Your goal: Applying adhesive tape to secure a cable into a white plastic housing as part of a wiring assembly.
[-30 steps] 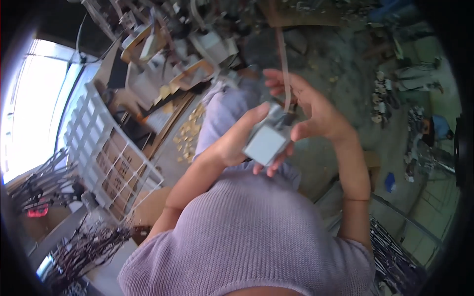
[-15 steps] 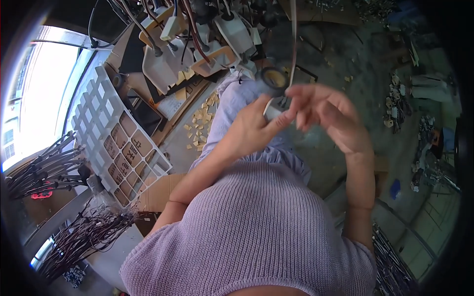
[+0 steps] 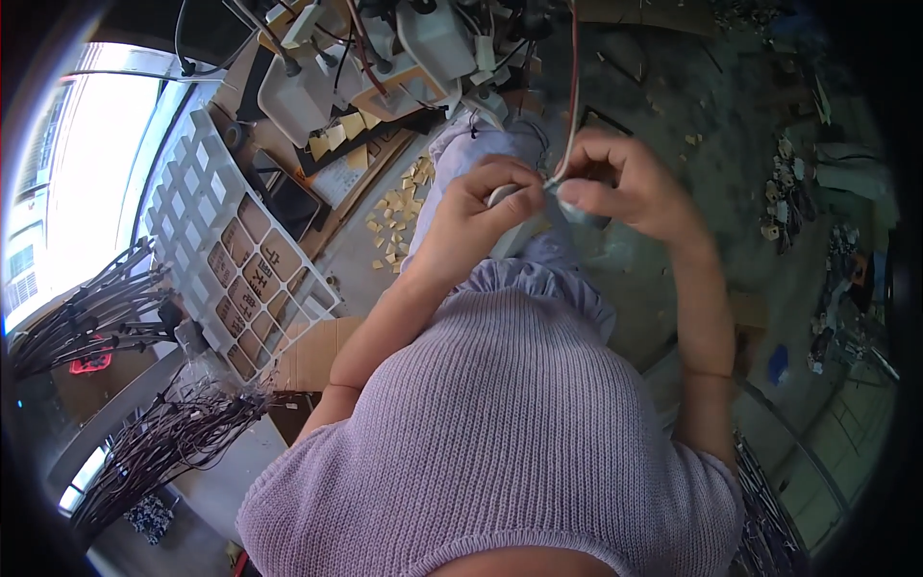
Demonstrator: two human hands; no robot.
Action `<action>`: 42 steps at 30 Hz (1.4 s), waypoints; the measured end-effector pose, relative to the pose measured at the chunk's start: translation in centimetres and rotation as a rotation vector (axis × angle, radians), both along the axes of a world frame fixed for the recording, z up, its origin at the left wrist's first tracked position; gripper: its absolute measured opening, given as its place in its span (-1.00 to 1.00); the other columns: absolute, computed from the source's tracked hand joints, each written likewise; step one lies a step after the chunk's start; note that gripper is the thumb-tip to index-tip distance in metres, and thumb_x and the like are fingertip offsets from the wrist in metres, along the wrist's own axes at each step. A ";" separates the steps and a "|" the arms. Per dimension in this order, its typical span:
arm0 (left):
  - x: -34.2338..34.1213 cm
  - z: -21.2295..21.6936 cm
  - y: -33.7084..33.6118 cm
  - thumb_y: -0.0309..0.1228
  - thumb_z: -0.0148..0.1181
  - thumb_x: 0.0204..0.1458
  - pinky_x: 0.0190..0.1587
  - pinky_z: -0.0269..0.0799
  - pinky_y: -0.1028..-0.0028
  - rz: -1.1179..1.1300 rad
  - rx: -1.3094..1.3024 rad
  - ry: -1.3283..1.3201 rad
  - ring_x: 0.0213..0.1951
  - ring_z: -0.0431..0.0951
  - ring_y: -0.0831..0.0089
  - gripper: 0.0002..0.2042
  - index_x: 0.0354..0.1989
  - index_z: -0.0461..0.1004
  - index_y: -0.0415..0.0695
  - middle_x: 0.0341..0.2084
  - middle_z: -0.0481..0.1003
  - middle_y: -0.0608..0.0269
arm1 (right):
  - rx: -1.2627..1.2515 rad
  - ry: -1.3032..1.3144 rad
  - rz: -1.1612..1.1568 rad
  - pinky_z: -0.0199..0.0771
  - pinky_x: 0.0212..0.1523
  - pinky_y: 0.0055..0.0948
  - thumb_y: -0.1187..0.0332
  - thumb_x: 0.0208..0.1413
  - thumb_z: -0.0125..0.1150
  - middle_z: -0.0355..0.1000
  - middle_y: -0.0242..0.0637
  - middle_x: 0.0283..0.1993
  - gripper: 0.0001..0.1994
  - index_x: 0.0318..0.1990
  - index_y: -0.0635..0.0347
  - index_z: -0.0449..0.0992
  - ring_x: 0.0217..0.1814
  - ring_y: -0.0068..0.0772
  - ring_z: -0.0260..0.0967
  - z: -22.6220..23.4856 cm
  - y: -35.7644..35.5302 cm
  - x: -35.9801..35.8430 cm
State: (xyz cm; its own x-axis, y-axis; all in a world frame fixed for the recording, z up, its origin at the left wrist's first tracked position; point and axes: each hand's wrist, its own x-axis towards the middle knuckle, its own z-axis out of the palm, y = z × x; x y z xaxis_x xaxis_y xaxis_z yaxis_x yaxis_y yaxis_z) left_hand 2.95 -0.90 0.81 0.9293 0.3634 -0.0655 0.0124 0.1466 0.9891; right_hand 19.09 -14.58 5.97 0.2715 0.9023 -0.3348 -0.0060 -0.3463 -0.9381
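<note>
Over my lap, my left hand (image 3: 492, 197) is closed on a small white plastic piece (image 3: 501, 194), mostly covered by the fingers. My right hand (image 3: 625, 183) pinches a thin reddish-white cable (image 3: 574, 82), which runs down from the top of the view to between both hands' fingertips. The fingertips of the two hands almost meet where the cable ends. Under the right fingers lies a greyish shape too covered to name.
White plastic housings (image 3: 298, 101) with cables hang ahead on the left. Yellowish squares (image 3: 392, 226) lie scattered on the floor. A white grid tray (image 3: 197, 216) leans at the left, near bundles of dark cables (image 3: 163, 447). Dark parts (image 3: 788, 192) lie on the right.
My right hand has come in from a loose, raised pose to pinch the cable beside my left hand. A black tape roll seen earlier above the left hand no longer shows there.
</note>
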 end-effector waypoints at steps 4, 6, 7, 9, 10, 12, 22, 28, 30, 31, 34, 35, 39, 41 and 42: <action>-0.4 0.5 0.0 -0.37 0.23 0.02 -0.31 0.42 0.59 0.033 -0.419 0.259 -0.43 0.51 0.57 -0.81 -0.26 0.55 -0.23 -0.39 0.55 0.31 | 0.106 0.405 -0.089 0.41 -0.12 -0.59 0.36 -0.03 0.31 0.40 -0.35 -0.18 -0.68 -0.13 0.30 0.44 -0.19 -0.59 0.41 -0.1 -1.1 -1.2; -0.3 0.6 0.1 -0.32 0.21 0.04 -0.29 0.47 0.56 -0.126 -0.711 0.273 -0.42 0.55 0.54 -0.77 -0.25 0.54 -0.23 -0.38 0.56 0.27 | 0.147 -0.129 -0.141 0.41 -0.13 -0.61 0.37 -0.01 0.27 0.41 -0.32 -0.11 -0.62 -0.02 0.29 0.41 -0.19 -0.62 0.39 -1.6 0.1 -2.3; -0.2 0.6 0.1 -0.29 0.21 0.06 -0.28 0.49 0.55 -0.208 -0.854 0.280 -0.41 0.56 0.52 -0.75 -0.24 0.53 -0.24 -0.38 0.56 0.26 | 0.308 -0.067 -0.277 0.40 -0.17 -0.62 0.38 -0.01 0.27 0.40 -0.34 -0.11 -0.63 -0.03 0.27 0.40 -0.21 -0.65 0.37 -2.5 1.4 -3.6; -0.4 0.7 -0.1 -0.29 0.18 0.07 -0.23 0.49 0.53 -0.227 -0.948 0.259 -0.32 0.56 0.51 -0.71 -0.14 0.49 -0.25 -0.29 0.55 0.23 | 0.335 0.213 -0.291 0.39 -0.27 -0.60 0.38 0.03 0.25 0.43 -0.41 -0.14 -0.70 -0.07 0.21 0.43 -0.28 -0.67 0.36 -1.6 2.3 -3.9; -0.9 0.9 0.0 -0.29 0.18 0.07 -0.21 0.49 0.53 -0.224 -0.959 0.283 -0.29 0.56 0.50 -0.69 -0.11 0.48 -0.25 -0.27 0.54 0.23 | 0.314 0.135 -0.215 0.40 -0.27 -0.57 0.38 0.05 0.25 0.44 -0.40 -0.16 -0.73 -0.09 0.21 0.46 -0.30 -0.66 0.36 -2.1 2.3 -3.8; -1.6 0.4 0.4 -0.38 0.22 0.03 -0.13 0.45 0.51 -0.069 -0.477 0.258 -0.16 0.50 0.45 -0.77 -0.20 0.52 -0.26 -0.25 0.50 0.22 | 0.333 -0.239 -0.087 0.43 -0.23 -0.47 0.35 0.07 0.25 0.48 -0.34 -0.23 -0.82 -0.21 0.24 0.52 -0.28 -0.53 0.41 -3.7 2.3 -3.9; -4.8 2.9 3.6 -0.52 0.30 -0.19 -0.14 0.39 0.35 -0.256 0.718 -0.279 -0.14 0.36 0.22 -0.86 -0.40 0.51 -0.16 -0.21 0.26 0.09 | 0.162 -0.172 0.133 0.40 -0.33 -0.39 0.30 0.08 0.20 0.44 -0.22 -0.52 -0.78 -0.45 0.31 0.47 -0.45 -0.28 0.42 -0.1 -0.1 -7.0; -9.8 2.9 11.2 -0.60 0.17 -0.22 -0.02 0.27 0.30 -0.057 0.862 0.001 -0.07 0.34 0.20 -0.91 -0.48 0.49 -0.18 -0.20 0.33 0.12 | 0.677 0.648 -0.024 0.34 -0.31 -0.56 0.32 0.13 0.17 0.49 -0.31 -0.31 -0.79 -0.47 0.27 0.49 -0.37 -0.54 0.38 3.0 -3.0 -0.4; -11.0 2.6 13.8 -0.62 0.16 -0.14 0.03 0.26 0.28 0.140 1.101 0.135 -0.05 0.35 0.19 -0.82 -0.30 0.48 -0.21 -0.14 0.34 0.10 | 0.518 -0.088 -0.251 0.38 -0.24 -0.55 0.31 0.12 0.19 0.42 -0.20 0.00 -0.79 -0.41 0.30 0.53 -0.20 -0.43 0.43 1.9 -1.4 2.5; -10.7 2.3 13.8 -0.61 0.16 -0.09 0.07 0.25 0.28 0.272 1.025 0.164 0.00 0.34 0.18 -0.74 -0.17 0.44 -0.20 -0.09 0.33 0.10 | 0.534 -0.458 -0.284 0.39 -0.20 -0.52 0.32 0.12 0.19 0.34 -0.19 0.09 -0.81 -0.35 0.29 0.56 -0.11 -0.38 0.42 -0.4 0.4 3.2; -8.9 1.2 13.5 -0.54 0.19 0.02 0.13 0.23 0.27 0.457 0.802 0.175 0.12 0.30 0.20 -0.52 0.16 0.25 -0.15 0.04 0.30 0.10 | 0.344 -0.633 -0.413 0.42 -0.11 -0.42 0.36 0.10 0.21 0.33 -0.14 0.13 -0.83 -0.19 0.19 0.60 0.05 -0.24 0.40 -7.0 5.9 2.8; -7.6 1.5 12.1 -0.52 0.20 0.01 0.13 0.23 0.27 0.572 0.952 0.124 0.12 0.30 0.20 -0.48 0.19 0.22 -0.15 0.08 0.28 0.10 | 0.346 -0.865 -0.449 0.44 -0.16 -0.37 0.40 0.06 0.23 0.38 -0.09 0.03 -0.84 -0.21 0.21 0.59 -0.02 -0.16 0.42 -8.8 6.9 3.1; -6.7 1.0 7.7 -0.50 0.12 0.05 0.08 0.27 0.27 0.621 1.190 -0.287 0.00 0.41 0.17 -0.59 0.09 0.24 -0.29 -0.03 0.40 0.00 | 0.265 -0.982 -0.648 0.42 -0.24 -0.26 0.45 0.03 0.22 0.38 -0.10 -0.19 -0.86 -0.24 0.24 0.56 -0.21 -0.02 0.41 -6.7 5.6 2.4; -4.5 1.6 3.8 -0.37 0.09 0.09 0.06 0.30 0.25 0.224 0.884 -0.182 0.03 0.41 0.20 -0.61 0.06 0.27 -0.28 0.01 0.38 -0.03 | 0.271 -1.009 -0.654 0.40 -0.28 -0.24 0.47 0.03 0.22 0.36 -0.11 -0.23 -0.86 -0.24 0.28 0.54 -0.27 -0.05 0.40 -4.1 2.6 0.8; -2.3 1.9 1.1 -0.30 0.15 0.07 0.22 0.15 0.18 0.113 0.379 -0.176 0.24 0.22 0.16 -0.45 0.22 0.17 -0.23 0.21 0.19 -0.03 | 0.272 -1.003 -0.634 0.39 -0.29 -0.25 0.48 0.02 0.22 0.36 -0.11 -0.24 -0.86 -0.25 0.29 0.53 -0.28 -0.07 0.39 -2.9 1.2 -0.7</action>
State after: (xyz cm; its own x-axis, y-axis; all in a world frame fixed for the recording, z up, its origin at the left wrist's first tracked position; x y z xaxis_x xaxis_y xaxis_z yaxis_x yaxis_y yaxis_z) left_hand 0.67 0.22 2.71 0.8673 0.4317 0.2480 -0.1562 -0.2371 0.9588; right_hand 18.35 -13.39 3.06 0.7195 0.5239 0.4560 0.6666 -0.3364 -0.6652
